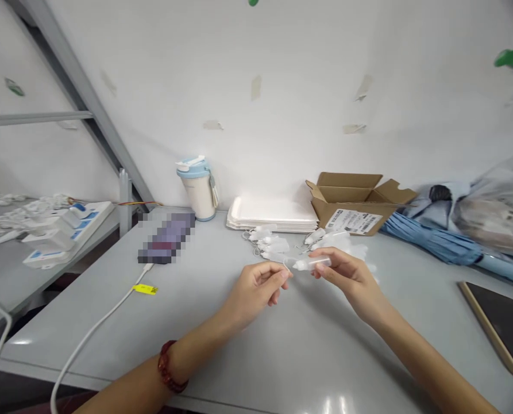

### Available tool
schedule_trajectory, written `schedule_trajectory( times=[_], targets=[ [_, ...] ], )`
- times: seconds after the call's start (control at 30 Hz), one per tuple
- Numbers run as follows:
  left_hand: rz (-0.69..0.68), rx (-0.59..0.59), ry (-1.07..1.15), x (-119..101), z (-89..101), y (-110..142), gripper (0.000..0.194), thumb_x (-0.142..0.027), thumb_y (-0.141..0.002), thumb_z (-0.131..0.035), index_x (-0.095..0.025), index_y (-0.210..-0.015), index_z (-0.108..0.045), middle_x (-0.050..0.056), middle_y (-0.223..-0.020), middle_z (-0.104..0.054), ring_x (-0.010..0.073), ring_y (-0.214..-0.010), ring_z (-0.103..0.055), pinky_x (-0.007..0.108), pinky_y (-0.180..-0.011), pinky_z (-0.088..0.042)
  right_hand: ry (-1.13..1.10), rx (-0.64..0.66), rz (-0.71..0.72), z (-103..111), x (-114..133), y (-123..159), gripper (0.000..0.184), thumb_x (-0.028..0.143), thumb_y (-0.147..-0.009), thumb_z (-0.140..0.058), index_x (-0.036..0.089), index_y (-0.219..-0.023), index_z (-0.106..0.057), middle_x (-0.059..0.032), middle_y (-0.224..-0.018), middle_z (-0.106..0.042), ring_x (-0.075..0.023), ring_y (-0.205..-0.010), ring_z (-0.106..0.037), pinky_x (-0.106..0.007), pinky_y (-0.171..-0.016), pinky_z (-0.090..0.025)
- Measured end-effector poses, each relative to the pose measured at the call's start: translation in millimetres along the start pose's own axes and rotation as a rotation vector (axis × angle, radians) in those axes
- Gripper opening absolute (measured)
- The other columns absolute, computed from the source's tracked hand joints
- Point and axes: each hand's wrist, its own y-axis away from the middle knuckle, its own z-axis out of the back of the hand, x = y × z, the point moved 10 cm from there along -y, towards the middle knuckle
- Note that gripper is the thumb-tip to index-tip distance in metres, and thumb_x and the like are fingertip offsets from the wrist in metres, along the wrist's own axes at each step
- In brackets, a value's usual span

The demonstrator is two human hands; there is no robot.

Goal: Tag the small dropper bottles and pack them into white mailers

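Note:
My right hand (351, 279) holds a small translucent dropper bottle (311, 263) between thumb and fingers, its pointed tip turned left. My left hand (258, 287) is closed in a pinch on a thin loop (286, 264) close to that tip. Whether the loop is wire or cord is too fine to tell. Just behind my hands lie several similar bottles with loops in a left pile (274, 245). Another pile of bottles (334, 238) lies to the right, partly hidden by my right hand.
White flat packs (273, 214) are stacked by the wall, beside an open cardboard box (351, 207). A tumbler (199, 192) and a phone on a cable (168, 238) are left. At right are a folded blue umbrella (432, 238) and a dark phone (501, 322).

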Motion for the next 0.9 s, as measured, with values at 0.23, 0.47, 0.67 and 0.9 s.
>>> schedule_trajectory(
  times=[0.23,0.47,0.67,0.9],
  targets=[
    [0.006,-0.011,0.01,-3.0,1.5,0.6,0.023,-0.034,-0.079,-0.055,-0.015,-0.068,-0.06,-0.003,-0.055,-0.048,0.0073,-0.049,-0.041,0.021,-0.05,-0.036,0.109,-0.047,0.014,4.7,6.4,3.8,0.028,0.047,-0.079,-0.056,0.025,-0.094,-0.062,-0.0016,-0.066,-0.06,-0.0197,-0.067,-0.059,-0.032,-0.061,-0.046],
    [0.04,0.013,0.023,3.3,-0.6,-1.6,0.024,-0.037,-0.077,-0.057,-0.015,-0.068,-0.06,-0.003,-0.056,-0.049,0.0074,-0.049,-0.041,0.021,-0.049,-0.035,0.089,-0.026,0.03,1.1,10.1,5.2,0.027,0.046,-0.079,-0.056,0.025,-0.094,-0.062,-0.0015,-0.067,-0.061,-0.0194,-0.068,-0.06,-0.032,-0.063,-0.045],
    [0.025,0.04,0.039,5.4,-3.2,-2.1,0.023,-0.037,-0.079,-0.056,-0.015,-0.077,-0.061,-0.001,-0.064,-0.052,0.0069,-0.049,-0.041,0.021,-0.049,-0.034,0.104,0.003,0.04,-3.0,11.5,5.8,0.027,0.045,-0.081,-0.055,0.024,-0.095,-0.062,-0.0005,-0.068,-0.061,-0.0192,-0.07,-0.059,-0.032,-0.066,-0.044],
    [0.021,0.062,0.023,3.9,-5.0,-0.1,0.02,-0.034,-0.082,-0.053,-0.015,-0.078,-0.059,-0.001,-0.068,-0.054,0.0062,-0.049,-0.042,0.021,-0.051,-0.036,0.083,-0.018,0.024,2.5,12.5,6.4,0.027,0.045,-0.082,-0.053,0.024,-0.096,-0.061,-0.0002,-0.067,-0.059,-0.0186,-0.07,-0.057,-0.031,-0.065,-0.043]
  ],
)
